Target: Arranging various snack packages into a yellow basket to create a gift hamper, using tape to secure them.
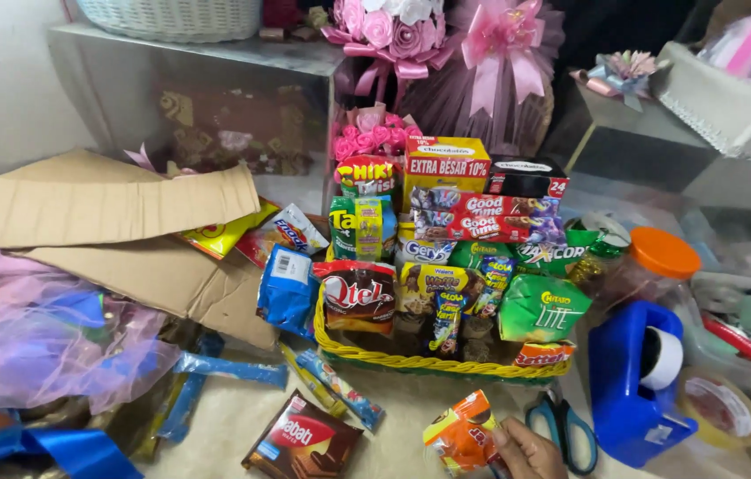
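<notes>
Low in the head view, my right hand [526,451] grips a small orange snack packet [460,435] by its lower edge. It holds the packet just in front of a yellow woven basket [428,362]. The basket is stacked with several snack packets and boxes [446,239] standing upright in tiers. My left hand is out of sight.
Blue-handled scissors [566,430] and a blue tape dispenser [633,381] lie right of my hand. A brown chocolate packet [304,439] lies to its left. Flattened cardboard [100,208], pink tulle [29,328] and blue ribbon [65,448] fill the left. An orange-lidded jar [659,257] stands to the right.
</notes>
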